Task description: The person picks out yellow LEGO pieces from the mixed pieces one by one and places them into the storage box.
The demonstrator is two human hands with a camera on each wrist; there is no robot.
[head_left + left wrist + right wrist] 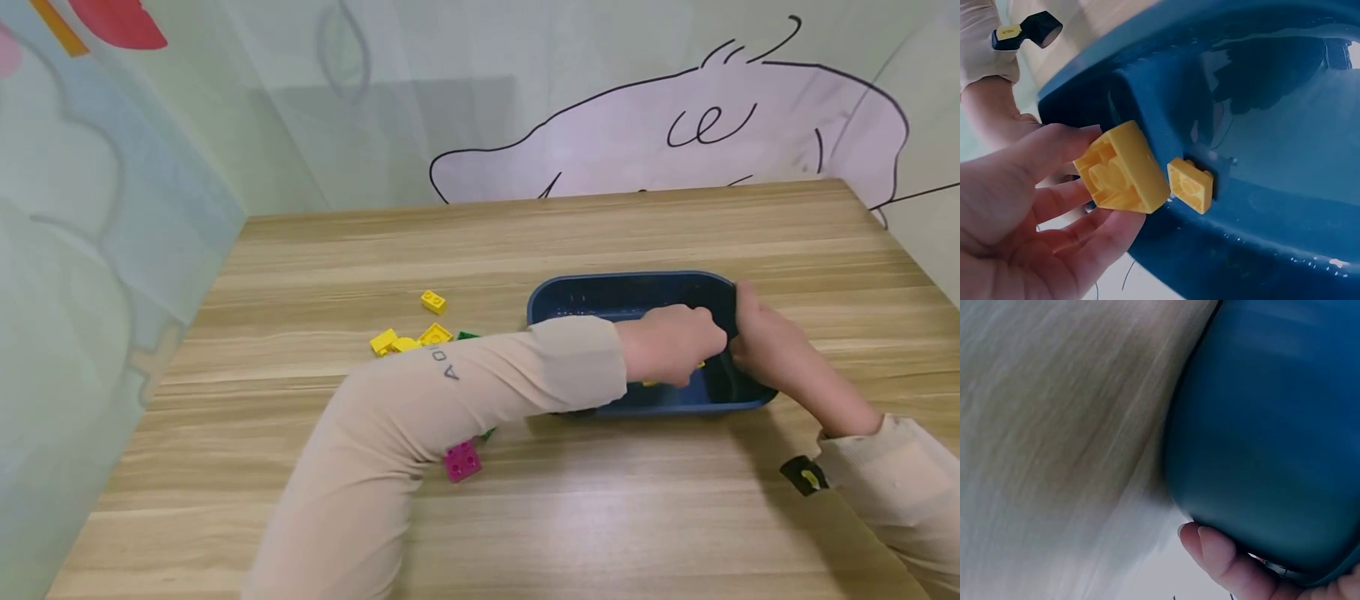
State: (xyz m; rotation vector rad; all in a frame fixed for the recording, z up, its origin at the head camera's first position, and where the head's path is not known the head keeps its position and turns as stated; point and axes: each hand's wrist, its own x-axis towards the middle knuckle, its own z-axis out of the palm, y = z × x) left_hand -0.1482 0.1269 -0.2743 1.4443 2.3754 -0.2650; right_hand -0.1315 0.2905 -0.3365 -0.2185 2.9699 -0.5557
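A dark blue plastic basket [570, 298] stands on the wooden table. My left hand [675, 343] reaches into it, and in the left wrist view its fingers [1066, 206] hold a yellow brick [1124, 170] with the hollow underside showing. A second, smaller yellow brick [1191, 184] lies against the basket's inner wall [1260, 125]. My right hand [765, 337] grips the basket's right rim; in the right wrist view a fingertip [1213, 553] presses on the basket's outer wall [1272, 425].
Loose bricks lie on the table [300, 275] left of the basket: several yellow bricks [408, 337], a green one [467, 335] mostly hidden by my left sleeve, and a magenta brick [462, 461] near my elbow. Walls stand close at the left and back.
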